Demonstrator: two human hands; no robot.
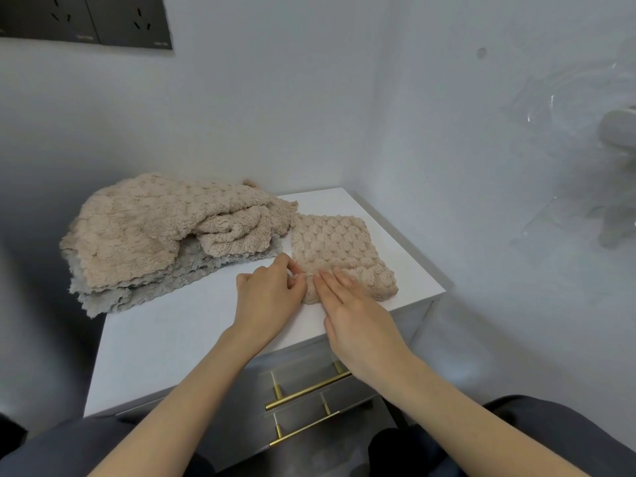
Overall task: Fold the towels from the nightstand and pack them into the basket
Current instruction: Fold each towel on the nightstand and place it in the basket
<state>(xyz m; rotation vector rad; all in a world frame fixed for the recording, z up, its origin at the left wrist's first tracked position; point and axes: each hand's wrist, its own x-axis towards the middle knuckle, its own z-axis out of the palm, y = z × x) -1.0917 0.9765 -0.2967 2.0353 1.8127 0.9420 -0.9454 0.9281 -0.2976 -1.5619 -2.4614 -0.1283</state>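
Observation:
A small beige bubble-textured towel (335, 246) lies folded on the right part of the white nightstand top (179, 332). My left hand (270, 294) pinches the folded towel's near left corner with curled fingers. Flat on its near edge rests my right hand (358, 315), fingers straight and together. A loose heap of beige towels (155, 225) sits at the back left, on top of a grey towel (165, 280) that hangs over the nightstand's left edge. No basket is in view.
The nightstand stands in a corner, with white walls behind and to the right. Its grey drawers have brass bar handles (306, 390) facing me. Dark wall sockets (86, 18) are at the upper left. My knees in dark trousers sit low in the frame.

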